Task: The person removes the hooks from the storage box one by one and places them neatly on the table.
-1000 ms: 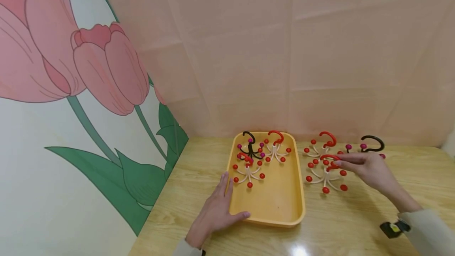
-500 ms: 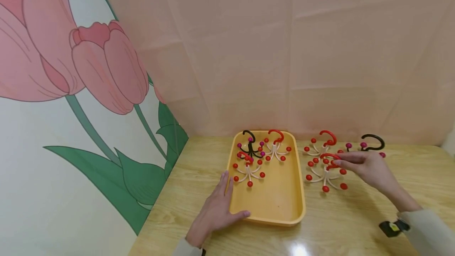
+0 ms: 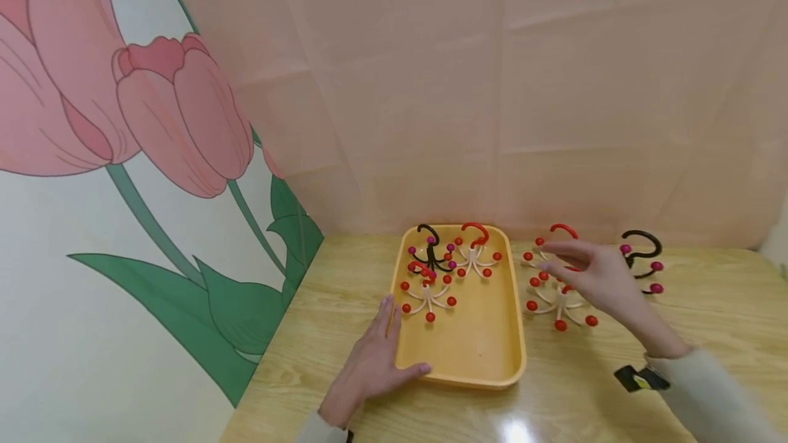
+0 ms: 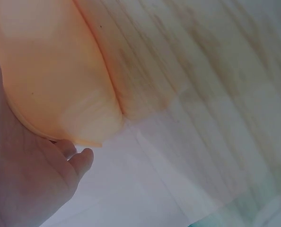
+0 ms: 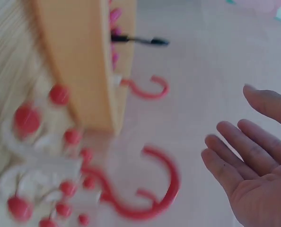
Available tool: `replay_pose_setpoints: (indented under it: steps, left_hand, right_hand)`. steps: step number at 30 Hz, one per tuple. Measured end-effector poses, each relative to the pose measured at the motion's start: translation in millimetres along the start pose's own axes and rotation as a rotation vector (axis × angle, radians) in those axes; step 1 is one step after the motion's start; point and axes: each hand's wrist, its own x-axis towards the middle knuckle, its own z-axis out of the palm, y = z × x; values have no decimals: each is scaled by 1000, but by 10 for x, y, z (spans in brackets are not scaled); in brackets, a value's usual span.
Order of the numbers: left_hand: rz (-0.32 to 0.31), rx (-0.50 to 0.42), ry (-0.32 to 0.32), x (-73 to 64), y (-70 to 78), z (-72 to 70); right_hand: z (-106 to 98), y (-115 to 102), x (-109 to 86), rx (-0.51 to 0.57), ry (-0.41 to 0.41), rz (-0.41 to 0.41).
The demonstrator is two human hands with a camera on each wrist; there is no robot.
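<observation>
My left hand (image 3: 372, 364) lies at the near left corner of the yellow tray (image 3: 480, 354), fingers along its side and thumb over the front rim. Inside the tray stand two white claw hangers with red hooks and ball tips, a front one (image 3: 430, 318) and a rear one (image 3: 473, 258), plus a black one (image 3: 431, 251) with magenta tips. My right hand (image 3: 594, 279) hovers over two red-and-white hangers on the table, partly covering the front hanger (image 3: 561, 303) and the rear hanger (image 3: 563, 230). In the right wrist view, its fingers are spread, apart from the red hook (image 5: 173, 182).
Another black hanger (image 3: 643, 241) with magenta tips stands on the wooden table (image 3: 695, 320), behind and right of my right hand. A pinkish cloth (image 3: 394, 101) hangs behind the table. A wall with painted tulips (image 3: 172, 115) rises at the left.
My right hand has let go of the front red hook and moved slightly up and left, uncovering more of the right-hand black hanger. The left hand and tray stay in place.
</observation>
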Motion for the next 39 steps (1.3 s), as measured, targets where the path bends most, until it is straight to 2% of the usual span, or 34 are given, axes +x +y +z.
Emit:
replay_pose_setpoints:
  steps: [8,15,19,24,32,39]
  left_hand:
    - [5,19,0,3,-9,-7]
    - [-5,16,-5,16,-4,-10]
    - [6,52,3,8,-12,-1]
    - [24,95,16,0,-15,-4]
    - [20,81,19,-4,5,-11]
    - [0,58,9,10,4,-22]
  right_hand:
    - [364,-437,161,169,-150,17]
    - [682,-603,291,216,-238,-14]
    - [839,-661,350,241,-274,-26]
    - [1043,-678,429,259,-282,-50]
    - [1284,-589,497,227,-266,-40]
    - [1448,-613,542,216,-260,-18]
